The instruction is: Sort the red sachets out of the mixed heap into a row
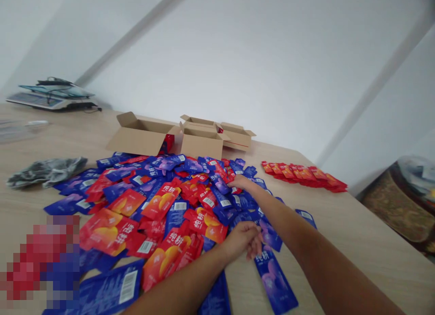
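A heap of red pouches [161,201] with orange fruit and blue pouches [176,210] with purple fruit spreads over the table. My left hand [246,238] is at the heap's near right side, its fingers curled on the top end of a blue pouch [276,281]. That pouch hangs or lies slanted toward me, its printed front facing up. Farther off, my right hand [240,182] reaches to the heap's right edge and touches pouches there. Its fingertips are small and partly lost among the pouches, so their grip is unclear.
Several open cardboard boxes [203,143] stand behind the heap, some with red inside. A neat overlapping row of red pouches [302,174] lies at the right. Grey gloves [47,171] and a flat device with cables [50,97] are at the left. The table's edge [384,222] runs along the right.
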The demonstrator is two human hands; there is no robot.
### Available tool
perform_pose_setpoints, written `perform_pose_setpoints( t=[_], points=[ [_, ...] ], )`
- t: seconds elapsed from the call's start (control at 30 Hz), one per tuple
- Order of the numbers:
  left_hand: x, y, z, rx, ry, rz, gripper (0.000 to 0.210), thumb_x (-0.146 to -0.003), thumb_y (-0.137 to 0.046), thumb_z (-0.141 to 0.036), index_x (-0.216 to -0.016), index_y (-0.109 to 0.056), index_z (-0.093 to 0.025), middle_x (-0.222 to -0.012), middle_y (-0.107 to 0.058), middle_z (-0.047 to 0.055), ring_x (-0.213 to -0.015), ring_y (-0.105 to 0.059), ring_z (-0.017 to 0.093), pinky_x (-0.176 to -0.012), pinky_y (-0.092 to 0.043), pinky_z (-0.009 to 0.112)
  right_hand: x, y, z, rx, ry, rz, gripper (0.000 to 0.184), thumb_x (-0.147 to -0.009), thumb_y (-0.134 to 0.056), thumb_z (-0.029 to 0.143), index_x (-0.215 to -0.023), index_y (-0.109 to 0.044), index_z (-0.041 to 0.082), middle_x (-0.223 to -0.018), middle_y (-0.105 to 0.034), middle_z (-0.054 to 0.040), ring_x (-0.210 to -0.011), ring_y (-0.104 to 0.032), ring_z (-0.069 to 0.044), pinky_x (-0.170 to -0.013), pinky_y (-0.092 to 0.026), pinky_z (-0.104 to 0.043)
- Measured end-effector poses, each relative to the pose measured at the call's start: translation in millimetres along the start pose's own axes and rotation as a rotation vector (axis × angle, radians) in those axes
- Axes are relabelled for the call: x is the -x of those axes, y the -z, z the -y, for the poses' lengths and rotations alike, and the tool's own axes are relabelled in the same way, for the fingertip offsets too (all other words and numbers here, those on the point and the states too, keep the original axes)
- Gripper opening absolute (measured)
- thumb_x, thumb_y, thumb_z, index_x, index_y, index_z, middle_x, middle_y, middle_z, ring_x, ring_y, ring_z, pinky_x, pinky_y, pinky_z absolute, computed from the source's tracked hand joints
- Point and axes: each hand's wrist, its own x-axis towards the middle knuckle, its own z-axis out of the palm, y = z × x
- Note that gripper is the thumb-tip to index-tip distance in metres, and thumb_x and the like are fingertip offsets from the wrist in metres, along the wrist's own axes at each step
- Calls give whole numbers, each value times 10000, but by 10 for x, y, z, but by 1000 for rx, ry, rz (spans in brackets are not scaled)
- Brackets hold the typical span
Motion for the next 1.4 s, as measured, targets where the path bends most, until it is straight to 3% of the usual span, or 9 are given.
perform_pose_setpoints(
  t=[0.33,0.43,0.6,0.83,0.93,1.03,1.17,1.3,1.4],
  points=[
    [9,-5,-45,61,-123,-121,418,-737,-562,-566,-722,-521,-150,-465,-611,10,-286,-463,81,-272,-288,156,668,481,-173,-221,-118,-399,239,-815,-394,405,-724,-476,200,-608,-549,9,-548,-528,-140,-491,-395,-223],
    [-7,-8,-61,95,-183,-206,469,-756,-515,-625,-801,-505,-158,-476,-613,-2,-293,-473,85,-271,-287,149,1126,466,-154,-295,-90,-369,302,-845,-353,490,-796,-473,218,-575,-518,26,-475,-494,-151,-445,-392,-251],
    [23,-32,-42,-55,-177,-198,457,-728,-596,-589,-808,-512,-148,-480,-612,-6,-289,-461,74,-280,-309,148,1770,258,-130,-260,73,-405,321,-839,-424,525,-811,-501,215,-730,-580,-15,-668,-556,-170,-606,-449,-275],
    [89,-35,-89,-144,-212,-239,395,-756,-599,-526,-702,-533,-141,-407,-535,-44,-243,-364,40,-254,-234,145,2058,178,-270,-545,-67,-48,392,-804,-478,585,-815,-489,194,-496,-479,70,-366,-391,-82,-383,-296,-193],
    [78,-28,-85,-117,-205,-226,388,-746,-613,-519,-709,-531,-141,-411,-542,-41,-249,-378,45,-260,-249,148,2112,213,-243,-588,-45,-56,380,-808,-479,579,-768,-467,201,-468,-454,80,-343,-358,-73,-374,-274,-190],
    [61,-33,-59,-49,-187,-202,401,-735,-621,-534,-757,-521,-147,-459,-580,-27,-281,-440,59,-278,-281,145,2156,290,-173,-458,21,-170,335,-839,-462,532,-765,-491,206,-482,-463,63,-378,-399,-94,-402,-300,-206],
    [54,-54,-54,54,-155,-186,430,-742,-604,-559,-890,-477,-176,-570,-629,-19,-341,-511,80,-283,-304,135,2227,416,-101,0,141,-380,233,-868,-468,410,-786,-572,218,-594,-566,-8,-540,-527,-156,-551,-384,-259],
    [62,-63,-94,68,-141,-178,464,-754,-543,-609,-749,-526,-145,-509,-573,-20,-318,-466,62,-285,-292,146,2288,443,-18,196,393,-207,218,-885,-433,309,-924,-633,233,-888,-654,-80,-852,-594,-218,-752,-425,-317],
    [75,-47,-122,44,-202,-281,447,-746,-565,-576,-649,-528,-142,-426,-499,-44,-280,-395,47,-276,-249,154,2287,412,0,94,362,-214,216,-877,-466,362,-977,-601,226,-850,-654,-62,-792,-601,-201,-721,-441,-309]
  ],
)
